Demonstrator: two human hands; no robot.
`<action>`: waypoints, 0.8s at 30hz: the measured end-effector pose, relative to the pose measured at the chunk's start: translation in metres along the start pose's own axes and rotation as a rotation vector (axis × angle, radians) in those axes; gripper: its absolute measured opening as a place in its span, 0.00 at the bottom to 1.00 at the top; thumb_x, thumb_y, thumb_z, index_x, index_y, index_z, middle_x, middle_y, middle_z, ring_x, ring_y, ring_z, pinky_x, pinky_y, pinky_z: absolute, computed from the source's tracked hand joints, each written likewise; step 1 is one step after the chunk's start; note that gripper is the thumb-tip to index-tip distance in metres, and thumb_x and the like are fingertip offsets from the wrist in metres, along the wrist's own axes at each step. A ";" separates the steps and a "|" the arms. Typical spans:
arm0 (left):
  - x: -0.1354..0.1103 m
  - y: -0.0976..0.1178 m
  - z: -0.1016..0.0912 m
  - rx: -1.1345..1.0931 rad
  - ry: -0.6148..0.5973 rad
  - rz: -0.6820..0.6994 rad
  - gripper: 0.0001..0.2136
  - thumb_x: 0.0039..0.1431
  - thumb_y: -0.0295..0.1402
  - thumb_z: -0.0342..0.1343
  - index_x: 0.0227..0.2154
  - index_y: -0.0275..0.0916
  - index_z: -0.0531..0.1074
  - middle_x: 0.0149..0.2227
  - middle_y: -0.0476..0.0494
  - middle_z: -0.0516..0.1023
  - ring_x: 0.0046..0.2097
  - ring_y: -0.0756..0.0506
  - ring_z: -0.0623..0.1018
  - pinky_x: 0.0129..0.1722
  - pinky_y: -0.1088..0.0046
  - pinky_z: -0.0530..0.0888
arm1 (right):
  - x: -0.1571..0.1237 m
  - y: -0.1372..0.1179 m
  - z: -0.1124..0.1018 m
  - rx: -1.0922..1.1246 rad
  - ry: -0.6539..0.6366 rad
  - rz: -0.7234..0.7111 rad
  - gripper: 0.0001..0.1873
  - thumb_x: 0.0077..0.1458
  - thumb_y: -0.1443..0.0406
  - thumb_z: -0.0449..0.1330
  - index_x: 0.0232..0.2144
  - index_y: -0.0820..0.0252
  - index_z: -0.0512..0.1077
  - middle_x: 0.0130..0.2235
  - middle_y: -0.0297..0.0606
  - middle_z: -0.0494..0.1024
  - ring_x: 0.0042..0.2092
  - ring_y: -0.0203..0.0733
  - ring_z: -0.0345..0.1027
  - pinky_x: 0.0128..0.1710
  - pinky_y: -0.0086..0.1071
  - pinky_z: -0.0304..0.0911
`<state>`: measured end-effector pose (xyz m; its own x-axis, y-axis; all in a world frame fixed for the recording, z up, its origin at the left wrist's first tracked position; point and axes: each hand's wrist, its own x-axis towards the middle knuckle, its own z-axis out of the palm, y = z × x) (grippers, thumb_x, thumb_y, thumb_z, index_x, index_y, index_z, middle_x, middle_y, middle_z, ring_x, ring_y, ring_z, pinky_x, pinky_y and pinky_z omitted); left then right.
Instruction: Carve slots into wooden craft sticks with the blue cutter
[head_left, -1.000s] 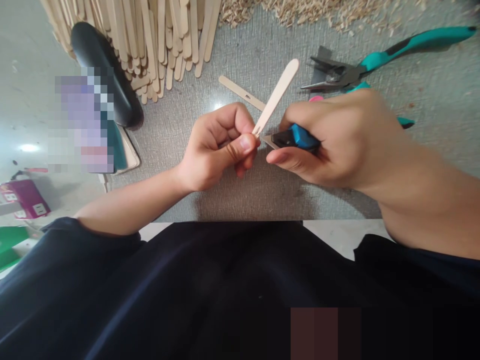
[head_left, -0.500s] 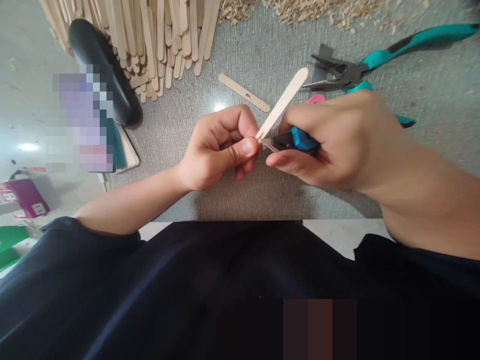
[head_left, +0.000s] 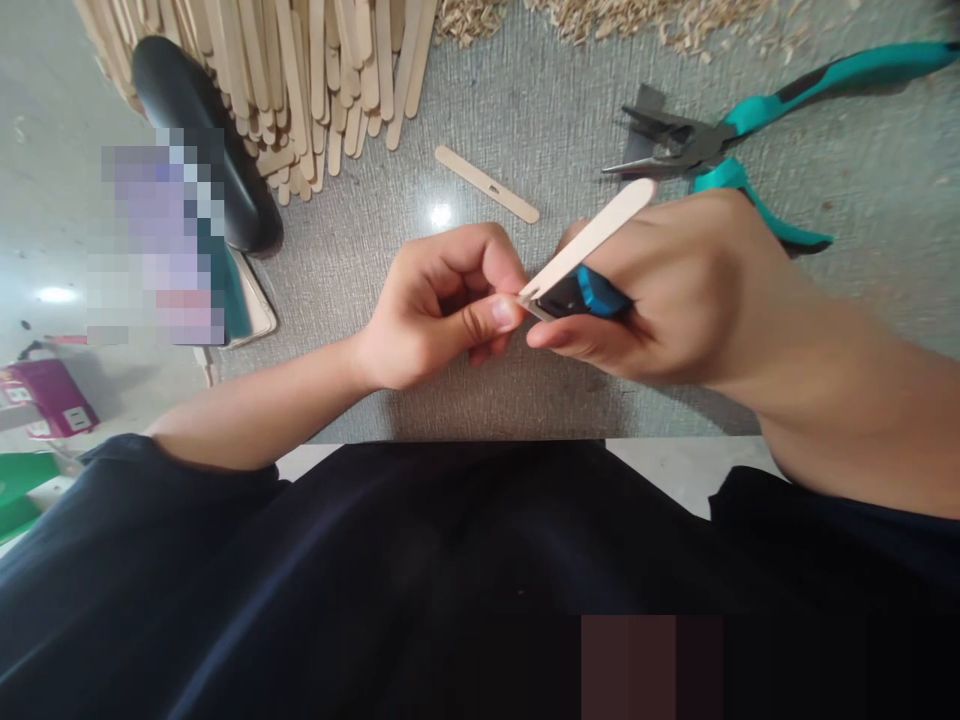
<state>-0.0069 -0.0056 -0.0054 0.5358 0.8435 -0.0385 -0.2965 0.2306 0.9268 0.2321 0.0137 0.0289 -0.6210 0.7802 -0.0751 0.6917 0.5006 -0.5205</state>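
Observation:
My left hand pinches one end of a pale wooden craft stick between thumb and forefinger. The stick slants up to the right, with a small notch or slot near the pinching fingertips. My right hand is wrapped round a black and blue utility knife. Its blade lies at the stick close to my left thumb, partly hidden behind the stick. Another craft stick with a small hole at its middle lies on the table just beyond my hands.
Many craft sticks are heaped at the back left, beside a black oblong case and a partly blurred phone-like item. Wood shavings lie at the back. Teal-handled pliers rest at the right, over a dark flat piece.
The craft stick has tilted down to the right, its free end now over my right hand. My left hand has shifted slightly right and nearer me. The pink item by my right hand is now hidden.

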 end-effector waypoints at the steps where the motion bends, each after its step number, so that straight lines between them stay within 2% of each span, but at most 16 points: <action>1: 0.000 0.001 0.001 -0.010 0.015 0.013 0.25 0.65 0.58 0.76 0.33 0.43 0.75 0.25 0.58 0.77 0.22 0.56 0.77 0.21 0.81 0.74 | 0.001 0.000 -0.002 -0.023 -0.002 -0.007 0.50 0.65 0.19 0.29 0.30 0.49 0.66 0.26 0.36 0.70 0.29 0.46 0.60 0.33 0.45 0.52; 5: 0.001 0.002 0.005 -0.041 0.082 0.044 0.24 0.65 0.55 0.78 0.33 0.43 0.75 0.26 0.57 0.78 0.23 0.56 0.77 0.21 0.79 0.75 | 0.004 0.002 -0.010 -0.093 -0.038 -0.009 0.47 0.69 0.22 0.35 0.32 0.49 0.72 0.27 0.37 0.68 0.31 0.47 0.61 0.34 0.46 0.51; 9: 0.004 -0.003 0.001 -0.041 0.065 0.013 0.26 0.63 0.59 0.77 0.34 0.43 0.75 0.25 0.56 0.76 0.24 0.53 0.78 0.21 0.76 0.76 | 0.005 0.004 -0.013 -0.115 -0.054 -0.004 0.49 0.67 0.20 0.37 0.31 0.49 0.74 0.28 0.39 0.72 0.32 0.47 0.64 0.34 0.45 0.51; 13: 0.004 -0.008 -0.002 -0.052 0.023 -0.014 0.27 0.62 0.62 0.77 0.33 0.44 0.74 0.24 0.55 0.76 0.24 0.52 0.79 0.21 0.75 0.77 | 0.008 0.007 -0.009 -0.129 0.057 -0.095 0.53 0.67 0.20 0.29 0.33 0.49 0.76 0.29 0.39 0.75 0.31 0.46 0.66 0.34 0.45 0.50; 16: 0.003 -0.005 0.001 -0.062 0.041 -0.013 0.28 0.61 0.61 0.78 0.32 0.43 0.73 0.25 0.54 0.76 0.24 0.52 0.78 0.21 0.74 0.76 | 0.011 0.012 -0.003 -0.133 0.144 -0.204 0.51 0.71 0.22 0.35 0.34 0.52 0.77 0.27 0.37 0.76 0.28 0.42 0.63 0.31 0.43 0.50; 19: 0.001 -0.005 0.004 -0.038 0.069 -0.011 0.27 0.63 0.59 0.77 0.32 0.43 0.73 0.26 0.54 0.76 0.24 0.53 0.77 0.21 0.75 0.76 | 0.012 0.017 0.001 -0.159 0.192 -0.235 0.48 0.72 0.23 0.40 0.31 0.52 0.73 0.25 0.36 0.73 0.27 0.41 0.59 0.30 0.41 0.50; 22: 0.004 -0.014 0.000 -0.001 0.151 0.040 0.25 0.68 0.61 0.72 0.35 0.44 0.74 0.24 0.56 0.73 0.22 0.54 0.74 0.21 0.77 0.72 | 0.008 0.020 0.002 -0.121 0.250 -0.251 0.44 0.71 0.23 0.44 0.29 0.50 0.69 0.23 0.33 0.68 0.26 0.41 0.59 0.29 0.41 0.51; 24: 0.006 -0.021 -0.005 0.003 0.263 0.111 0.25 0.72 0.62 0.67 0.38 0.45 0.74 0.24 0.57 0.71 0.21 0.55 0.72 0.20 0.79 0.69 | 0.005 0.018 0.001 -0.041 0.259 -0.279 0.41 0.72 0.25 0.48 0.30 0.49 0.69 0.24 0.31 0.69 0.26 0.41 0.61 0.30 0.41 0.54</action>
<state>-0.0014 -0.0033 -0.0274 0.2763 0.9605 -0.0320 -0.3392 0.1287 0.9319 0.2410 0.0261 0.0183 -0.6776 0.6779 0.2852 0.5265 0.7179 -0.4555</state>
